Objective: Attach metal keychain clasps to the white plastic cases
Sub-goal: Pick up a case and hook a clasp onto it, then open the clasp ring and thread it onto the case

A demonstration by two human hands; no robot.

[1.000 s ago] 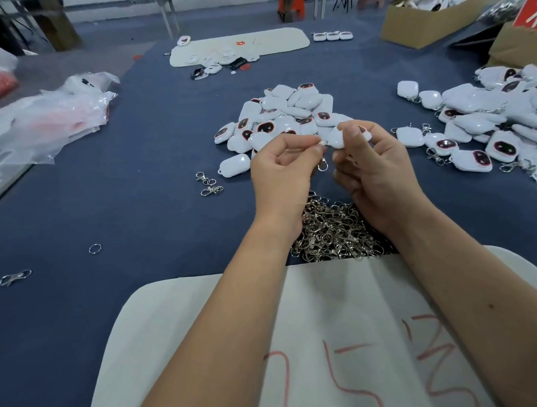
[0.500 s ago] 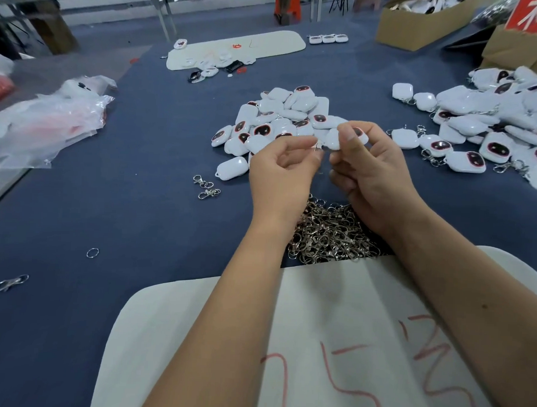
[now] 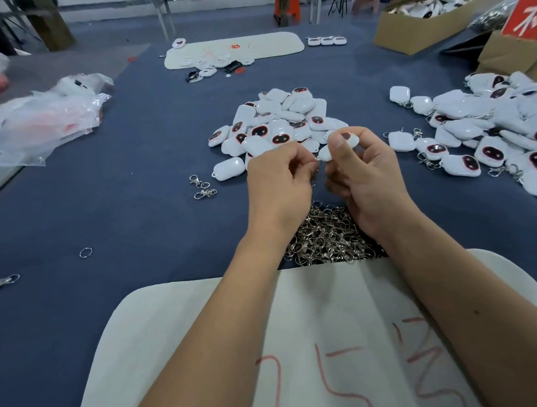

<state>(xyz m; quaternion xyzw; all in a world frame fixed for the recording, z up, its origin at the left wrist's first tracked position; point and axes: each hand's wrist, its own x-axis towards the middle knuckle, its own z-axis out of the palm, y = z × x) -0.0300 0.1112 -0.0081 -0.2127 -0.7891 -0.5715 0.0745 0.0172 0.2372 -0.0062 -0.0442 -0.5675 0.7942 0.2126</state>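
My right hand [image 3: 364, 179] pinches a white plastic case [image 3: 350, 140] between thumb and fingers, above the blue table. My left hand [image 3: 280, 181] has its fingers curled at the case's lower corner, pinching a small metal clasp [image 3: 318, 165] that is mostly hidden by the fingers. A heap of metal keychain clasps [image 3: 327, 235] lies under both wrists. Behind the hands sits a pile of white cases without clasps [image 3: 273, 124]. To the right spreads a pile of white cases with clasps attached [image 3: 483, 131].
A white board with red marks [image 3: 317, 342] lies at the near edge under my forearms. Loose clasps [image 3: 202, 187], a ring [image 3: 85, 252] and another clasp [image 3: 2, 282] lie to the left. Plastic bags [image 3: 45, 119] sit far left, cardboard boxes [image 3: 419, 23] at the back right.
Both hands stayed close together with small finger movements. The dangling clasp seen between the hands a second ago is now tucked behind my left fingers.
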